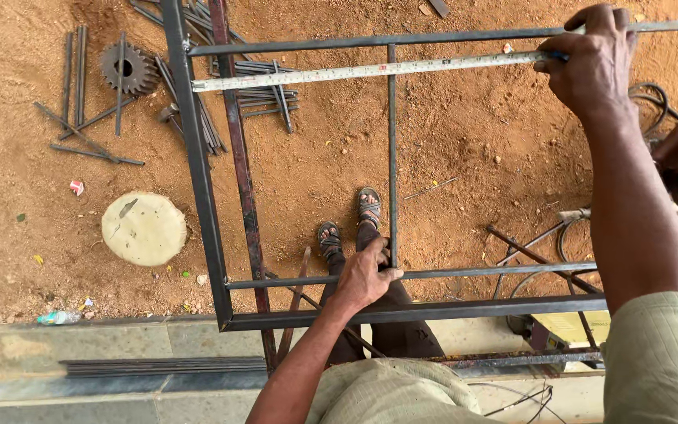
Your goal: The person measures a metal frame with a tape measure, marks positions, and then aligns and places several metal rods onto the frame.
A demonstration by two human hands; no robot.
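While my left hand [366, 275] grips the frame [198, 165] at its upright bar [392, 149], my right hand [594, 59] pinches the tape [370, 71] stretched along the top rail; measuring's underway, nothing marked yet.

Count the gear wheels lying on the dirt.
1. A dark toothed gear wheel lies at upper left among loose steel rods, left of the metal frame. More could be hidden under the rod pile behind the frame.

both hands [366, 275] closed in grips (right [590, 59] extended forward).
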